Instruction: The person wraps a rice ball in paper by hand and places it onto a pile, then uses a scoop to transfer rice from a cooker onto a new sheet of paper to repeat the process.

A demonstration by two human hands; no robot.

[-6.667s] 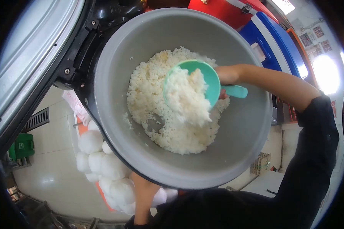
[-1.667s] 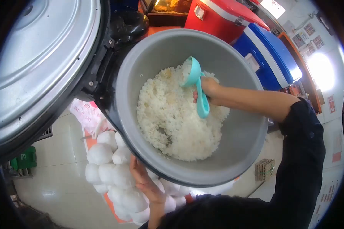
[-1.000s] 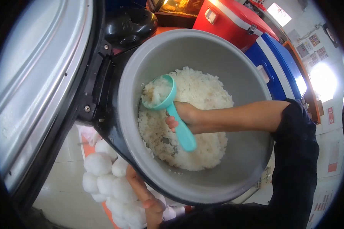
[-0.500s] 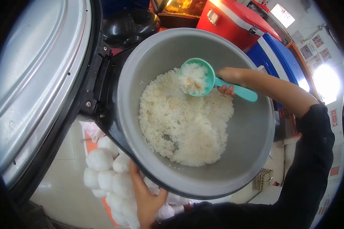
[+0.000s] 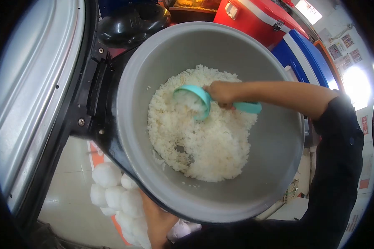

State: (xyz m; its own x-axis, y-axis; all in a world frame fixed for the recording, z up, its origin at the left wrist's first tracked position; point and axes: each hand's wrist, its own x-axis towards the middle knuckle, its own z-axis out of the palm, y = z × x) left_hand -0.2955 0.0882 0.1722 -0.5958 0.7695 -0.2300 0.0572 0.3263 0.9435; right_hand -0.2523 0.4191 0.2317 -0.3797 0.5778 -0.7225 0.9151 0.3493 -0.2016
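Observation:
My right hand (image 5: 223, 92) is closed around the handle of a turquoise scoop (image 5: 201, 97). The scoop's cup is tilted over and low against the cooked rice (image 5: 220, 153), with some rice inside it. The rice lies heaped in the wide grey pot (image 5: 274, 166) of a large rice cooker, and a small patch of the bottom shows through near its front left. My left hand (image 5: 157, 222) is at the outer front edge of the cooker, its fingers hidden beneath the rim.
The cooker's metal lid (image 5: 33, 91) stands open at the left on a black hinge (image 5: 91, 95). Several round white bundles (image 5: 124, 203) are piled below the cooker. A red cooler (image 5: 253, 20) and a blue cooler (image 5: 303, 58) stand behind, beside a shiny black object (image 5: 133, 25).
My right hand has moved the scoop left and down onto the rice, tipping its cup over. The left hand has slid further under the rim, and the view has shifted slightly.

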